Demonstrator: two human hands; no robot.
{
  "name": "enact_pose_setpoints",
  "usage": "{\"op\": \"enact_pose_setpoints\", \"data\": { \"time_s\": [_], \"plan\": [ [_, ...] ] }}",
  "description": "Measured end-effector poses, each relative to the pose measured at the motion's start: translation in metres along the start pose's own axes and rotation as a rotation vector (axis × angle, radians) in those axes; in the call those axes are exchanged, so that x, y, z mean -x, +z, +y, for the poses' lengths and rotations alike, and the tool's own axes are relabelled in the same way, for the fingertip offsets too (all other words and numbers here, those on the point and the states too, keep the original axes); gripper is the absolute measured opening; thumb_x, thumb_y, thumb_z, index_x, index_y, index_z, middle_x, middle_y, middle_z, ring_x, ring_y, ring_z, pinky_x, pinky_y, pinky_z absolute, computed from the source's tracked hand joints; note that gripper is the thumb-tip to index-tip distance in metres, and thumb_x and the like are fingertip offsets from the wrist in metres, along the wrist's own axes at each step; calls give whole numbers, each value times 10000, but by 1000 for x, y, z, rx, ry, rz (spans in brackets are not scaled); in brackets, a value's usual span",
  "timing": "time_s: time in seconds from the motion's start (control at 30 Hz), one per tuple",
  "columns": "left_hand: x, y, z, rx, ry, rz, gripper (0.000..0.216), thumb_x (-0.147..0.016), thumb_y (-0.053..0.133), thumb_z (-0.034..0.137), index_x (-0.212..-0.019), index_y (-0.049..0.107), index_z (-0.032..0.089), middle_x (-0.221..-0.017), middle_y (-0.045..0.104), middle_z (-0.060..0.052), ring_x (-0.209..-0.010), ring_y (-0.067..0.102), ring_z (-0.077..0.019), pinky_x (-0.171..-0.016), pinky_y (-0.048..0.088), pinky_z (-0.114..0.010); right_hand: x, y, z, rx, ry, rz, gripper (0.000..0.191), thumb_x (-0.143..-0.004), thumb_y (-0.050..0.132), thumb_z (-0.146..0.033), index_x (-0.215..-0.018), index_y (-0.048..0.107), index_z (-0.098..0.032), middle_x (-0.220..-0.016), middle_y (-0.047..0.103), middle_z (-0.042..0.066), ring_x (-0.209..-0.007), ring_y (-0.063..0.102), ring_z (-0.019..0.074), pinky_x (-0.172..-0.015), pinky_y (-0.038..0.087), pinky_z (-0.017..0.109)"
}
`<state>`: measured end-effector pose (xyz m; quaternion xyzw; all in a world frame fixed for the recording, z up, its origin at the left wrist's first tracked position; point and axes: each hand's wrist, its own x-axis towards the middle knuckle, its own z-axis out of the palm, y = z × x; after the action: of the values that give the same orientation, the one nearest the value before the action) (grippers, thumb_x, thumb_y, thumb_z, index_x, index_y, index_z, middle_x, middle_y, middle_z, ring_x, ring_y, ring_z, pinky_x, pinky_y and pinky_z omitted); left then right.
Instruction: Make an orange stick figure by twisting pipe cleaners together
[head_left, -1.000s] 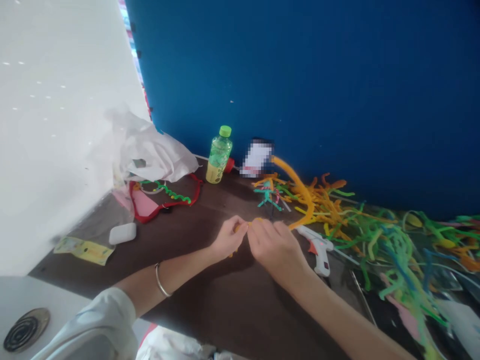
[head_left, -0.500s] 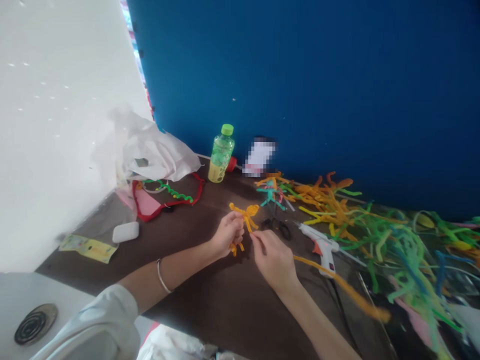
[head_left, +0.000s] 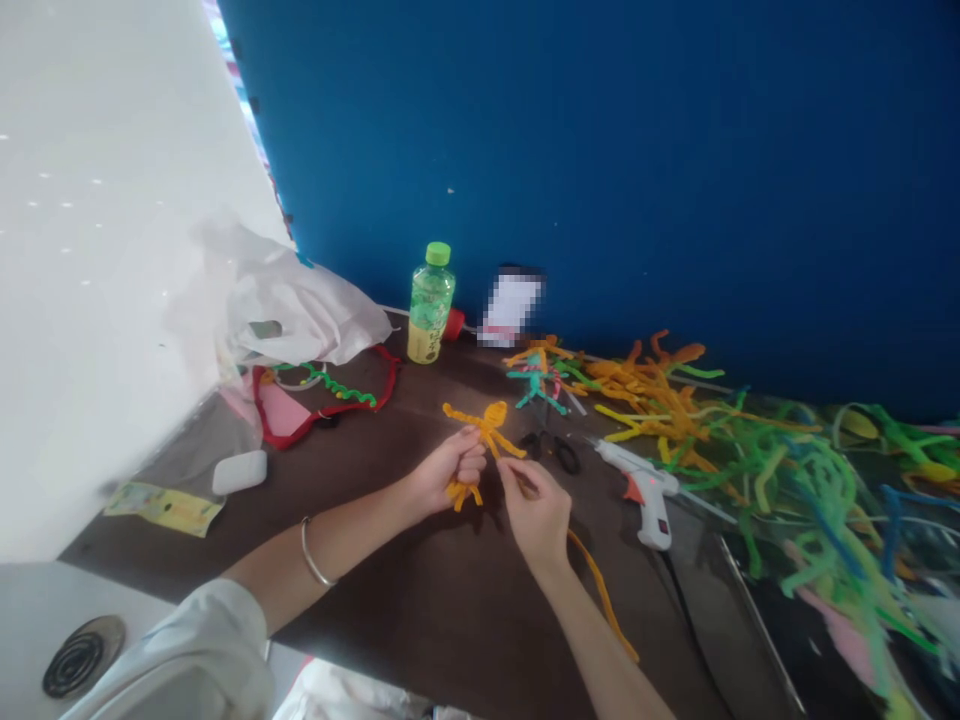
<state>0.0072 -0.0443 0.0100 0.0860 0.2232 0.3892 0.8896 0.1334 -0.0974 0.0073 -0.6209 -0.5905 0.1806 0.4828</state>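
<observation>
My left hand [head_left: 450, 468] is closed around the middle of an orange pipe cleaner figure [head_left: 495, 414]. The figure's round head and arms stick out above my fingers, and its legs show below them. Close beside it, my right hand [head_left: 537, 512] pinches an orange pipe cleaner [head_left: 604, 592], whose long tail runs out past my wrist over the table. The pinched end lies against the figure's body; my fingers hide where the two meet. Beyond my hands, a teal pipe cleaner figure [head_left: 535, 384] lies beside black-handled scissors [head_left: 566, 457].
A white glue gun [head_left: 651, 490] with a black cord lies to the right, by a heap of coloured pipe cleaners [head_left: 810, 480]. Behind stand a green-capped bottle [head_left: 431, 305] and a phone [head_left: 512, 305]. A white earbud case [head_left: 240, 472] and a plastic bag [head_left: 322, 310] are leftward.
The orange pipe cleaner's tail has swung from stretching out rightward to hanging down near my right forearm. My left hand still grips the figure, and the view has shifted slightly.
</observation>
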Motion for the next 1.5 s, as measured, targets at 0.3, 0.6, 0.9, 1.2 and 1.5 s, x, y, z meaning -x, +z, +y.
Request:
{"op": "enact_pose_setpoints", "data": {
  "time_s": [0.3, 0.6, 0.9, 1.2, 1.5],
  "plan": [
    [-1, 1, -14, -199, 45, -103, 281, -724, 623, 299, -679, 389, 150, -522, 384, 64, -379, 294, 5, -377, 264, -107, 4, 7, -5, -247, 289, 15, 317, -707, 606, -382, -921, 675, -159, -870, 661, 92, -762, 614, 205, -714, 488, 347],
    [-1, 2, -15, -321, 29, -107, 258, -702, 645, 323, -681, 508, 105, -536, 480, 9, -499, 476, -57, -561, 434, -206, -1, 1, -5, -582, 389, -52, 191, -714, 615, -334, -733, 688, -159, -723, 596, 33, -599, 528, 123, -563, 463, 277],
    [-3, -2, -17, -295, 45, -100, 180, -713, 632, 230, -724, 503, 105, -600, 491, 2, -442, 394, -25, -465, 383, -172, 0, 0, 0, -560, 395, -9, 178, -676, 651, -328, -761, 700, -179, -758, 641, 37, -743, 574, 169, -754, 461, 347],
    [5, 3, -16, -34, -99, -125, 69, -770, 520, 117, -708, 494, 98, -634, 418, 10, -430, 327, 9, -412, 338, -85, 3, 5, -5, -779, 536, -3, 179, -634, 688, -327, -687, 683, -157, -736, 673, 52, -710, 611, 183, -718, 488, 347],
    [15, 7, -8, 93, -351, -108, 104, -754, 429, 10, -736, 474, 102, -583, 311, 45, -364, 253, 29, -348, 247, -37, -3, -8, 2, -884, 617, -132, 267, -495, 774, -297, -725, 683, -195, -742, 684, 38, -652, 618, 164, -618, 499, 288]
  ]
}}
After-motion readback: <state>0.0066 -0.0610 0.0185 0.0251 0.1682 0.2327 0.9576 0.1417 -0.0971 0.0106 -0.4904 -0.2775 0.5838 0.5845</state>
